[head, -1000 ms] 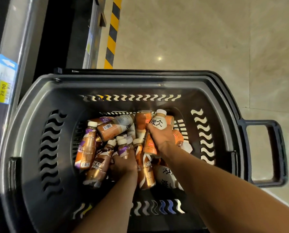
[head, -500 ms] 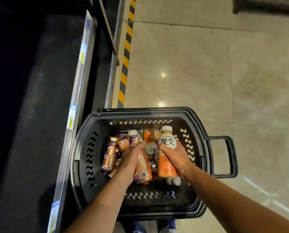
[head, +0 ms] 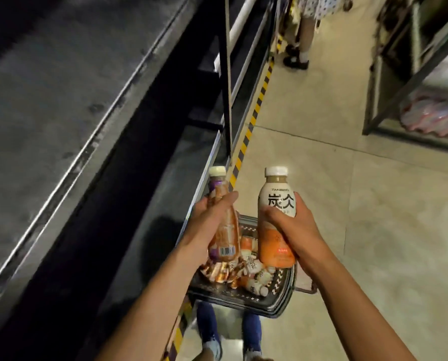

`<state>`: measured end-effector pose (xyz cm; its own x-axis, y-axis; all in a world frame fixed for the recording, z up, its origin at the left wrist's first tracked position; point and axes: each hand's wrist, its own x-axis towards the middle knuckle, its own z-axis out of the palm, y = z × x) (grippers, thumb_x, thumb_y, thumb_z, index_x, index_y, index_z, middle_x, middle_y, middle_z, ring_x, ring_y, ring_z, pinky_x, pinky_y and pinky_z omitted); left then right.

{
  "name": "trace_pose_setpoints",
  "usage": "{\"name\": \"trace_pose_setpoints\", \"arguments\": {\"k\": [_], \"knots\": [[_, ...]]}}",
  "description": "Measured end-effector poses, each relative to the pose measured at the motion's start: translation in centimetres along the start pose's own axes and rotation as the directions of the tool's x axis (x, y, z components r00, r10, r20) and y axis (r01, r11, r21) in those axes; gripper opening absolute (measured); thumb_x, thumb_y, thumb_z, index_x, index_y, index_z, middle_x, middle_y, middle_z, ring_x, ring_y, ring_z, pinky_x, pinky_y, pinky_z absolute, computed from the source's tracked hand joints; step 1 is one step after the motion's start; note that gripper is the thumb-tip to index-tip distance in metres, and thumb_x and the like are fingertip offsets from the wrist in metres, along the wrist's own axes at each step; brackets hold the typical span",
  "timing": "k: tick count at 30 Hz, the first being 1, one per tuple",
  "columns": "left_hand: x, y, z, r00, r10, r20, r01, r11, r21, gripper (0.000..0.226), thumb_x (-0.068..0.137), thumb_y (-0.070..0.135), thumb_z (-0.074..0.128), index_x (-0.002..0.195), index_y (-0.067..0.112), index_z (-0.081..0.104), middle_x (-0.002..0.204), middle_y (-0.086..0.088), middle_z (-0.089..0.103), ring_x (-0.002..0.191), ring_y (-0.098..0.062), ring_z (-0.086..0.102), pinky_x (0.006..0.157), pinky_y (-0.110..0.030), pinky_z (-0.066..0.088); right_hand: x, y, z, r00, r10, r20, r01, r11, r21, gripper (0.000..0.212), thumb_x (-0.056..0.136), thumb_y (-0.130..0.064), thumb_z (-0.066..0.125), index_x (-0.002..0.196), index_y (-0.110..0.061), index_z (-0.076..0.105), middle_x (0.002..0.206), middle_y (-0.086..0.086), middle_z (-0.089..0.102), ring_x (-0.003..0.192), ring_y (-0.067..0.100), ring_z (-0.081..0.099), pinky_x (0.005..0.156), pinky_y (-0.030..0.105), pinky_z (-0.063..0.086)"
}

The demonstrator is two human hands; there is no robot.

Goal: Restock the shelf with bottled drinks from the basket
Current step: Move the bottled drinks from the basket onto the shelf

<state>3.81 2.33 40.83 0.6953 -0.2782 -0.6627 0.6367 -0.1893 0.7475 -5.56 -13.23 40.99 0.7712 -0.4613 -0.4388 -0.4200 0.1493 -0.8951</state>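
Two bottled drinks are being held above the basket [head: 269,307].
A brown bottle [head: 224,238] with a purple label is being clamped, slightly tilted, in the left grip [head: 212,225] over the basket's left side. A white-and-orange bottle [head: 277,203] is being clamped upright in the right grip [head: 292,230] over its right side. More bottles [head: 251,273] are being carried heaped inside the basket, and the dark shelf [head: 61,100] is seen to the basket's left.

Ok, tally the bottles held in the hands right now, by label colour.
Brown bottle with purple label, in the left hand: 1
White-and-orange bottle, in the right hand: 1
Total held: 2
Bottles in the basket: too blurred to count.
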Motion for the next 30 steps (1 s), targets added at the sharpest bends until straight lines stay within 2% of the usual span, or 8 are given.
{"name": "trace_pose_setpoints", "arguments": {"k": [4, 8, 12, 17, 20, 22, 26, 30], "knots": [[-8.1, 5.1, -2.1, 0.990, 0.104, -0.094, -0.111, 0.991, -0.075, 0.044, 0.061, 0.057, 0.084, 0.093, 0.031, 0.069, 0.090, -0.008, 0.076, 0.090, -0.034, 0.072, 0.092, -0.060, 0.052, -4.9, -6.9, 1.2, 0.984, -0.122, 0.128, 0.121, 0.993, 0.017, 0.039, 0.078, -0.026, 0.081, 0.109, -0.030, 0.057, 0.091, 0.001, 0.071, 0.073, 0.011, 0.069, 0.063, 0.028, 0.057], [-15.5, 6.9, -4.9, 0.955, 0.207, -0.213, -0.233, 0.966, -0.108, 0.030, 0.064, 0.049, 0.083, 0.084, 0.033, 0.069, 0.087, -0.007, 0.075, 0.088, -0.032, 0.072, 0.092, -0.057, 0.053, -8.5, -11.8, 4.5, 0.927, -0.209, 0.313, 0.198, 0.978, 0.067, 0.046, 0.068, -0.031, 0.078, 0.110, -0.023, 0.059, 0.083, -0.004, 0.071, 0.070, 0.009, 0.068, 0.058, 0.021, 0.053], [-23.3, 6.7, -8.5, 0.881, 0.251, -0.401, -0.371, 0.893, -0.257, 0.013, 0.079, 0.031, 0.079, 0.087, 0.029, 0.069, 0.087, -0.009, 0.074, 0.084, -0.030, 0.071, 0.078, -0.044, 0.057, -12.2, -15.3, 8.6, 0.804, -0.253, 0.538, 0.271, 0.961, 0.047, 0.050, 0.065, -0.037, 0.081, 0.110, -0.026, 0.061, 0.091, 0.004, 0.072, 0.078, 0.020, 0.070, 0.065, 0.033, 0.058], [-32.8, 5.9, -13.3, 0.759, 0.299, -0.578, -0.542, 0.783, -0.306, 0.048, 0.065, 0.044, 0.085, 0.108, 0.033, 0.067, 0.097, -0.006, 0.074, 0.091, -0.028, 0.072, 0.082, -0.046, 0.058, -18.4, -18.0, 14.8, 0.612, -0.277, 0.741, 0.335, 0.939, 0.075, 0.050, 0.059, -0.043, 0.081, 0.105, -0.036, 0.064, 0.099, 0.012, 0.071, 0.090, 0.039, 0.070, 0.080, 0.058, 0.058], [-38.3, 4.6, -16.0, 0.629, 0.278, -0.726, -0.636, 0.722, -0.274, 0.043, 0.052, 0.050, 0.084, 0.089, 0.035, 0.070, 0.085, -0.012, 0.074, 0.079, -0.034, 0.072, 0.075, -0.049, 0.057, -23.6, -18.9, 18.4, 0.474, -0.285, 0.833, 0.364, 0.925, 0.109, 0.050, 0.057, -0.043, 0.080, 0.105, -0.038, 0.065, 0.099, 0.010, 0.071, 0.090, 0.034, 0.071, 0.080, 0.053, 0.058], [-42.2, 3.0, -17.6, 0.545, 0.251, -0.800, -0.676, 0.696, -0.242, 0.047, 0.049, 0.052, 0.083, 0.090, 0.035, 0.069, 0.084, -0.013, 0.074, 0.077, -0.036, 0.072, 0.073, -0.051, 0.057, -27.2, -19.1, 20.6, 0.385, -0.281, 0.879, 0.380, 0.916, 0.127, 0.050, 0.056, -0.044, 0.080, 0.104, -0.038, 0.065, 0.098, 0.009, 0.071, 0.088, 0.030, 0.070, 0.079, 0.048, 0.058], [-50.5, -0.7, -20.2, 0.369, 0.227, -0.901, -0.738, 0.661, -0.136, 0.027, 0.054, 0.052, 0.076, 0.075, 0.037, 0.068, 0.078, -0.011, 0.073, 0.071, -0.031, 0.071, 0.071, -0.048, 0.058, -35.3, -18.8, 24.6, 0.176, -0.236, 0.956, 0.378, 0.912, 0.156, 0.051, 0.058, -0.043, 0.079, 0.107, -0.036, 0.065, 0.102, 0.013, 0.070, 0.094, 0.042, 0.068, 0.084, 0.061, 0.056], [-58.4, -5.1, -22.2, 0.219, 0.167, -0.961, -0.763, 0.643, -0.062, 0.024, 0.059, 0.046, 0.085, 0.074, 0.035, 0.069, 0.078, -0.010, 0.074, 0.070, -0.029, 0.071, 0.073, -0.051, 0.058, -44.1, -16.9, 28.1, -0.014, -0.197, 0.980, 0.361, 0.913, 0.189, 0.053, 0.059, -0.040, 0.080, 0.109, -0.034, 0.064, 0.101, 0.013, 0.070, 0.094, 0.043, 0.068, 0.084, 0.062, 0.055]]}}
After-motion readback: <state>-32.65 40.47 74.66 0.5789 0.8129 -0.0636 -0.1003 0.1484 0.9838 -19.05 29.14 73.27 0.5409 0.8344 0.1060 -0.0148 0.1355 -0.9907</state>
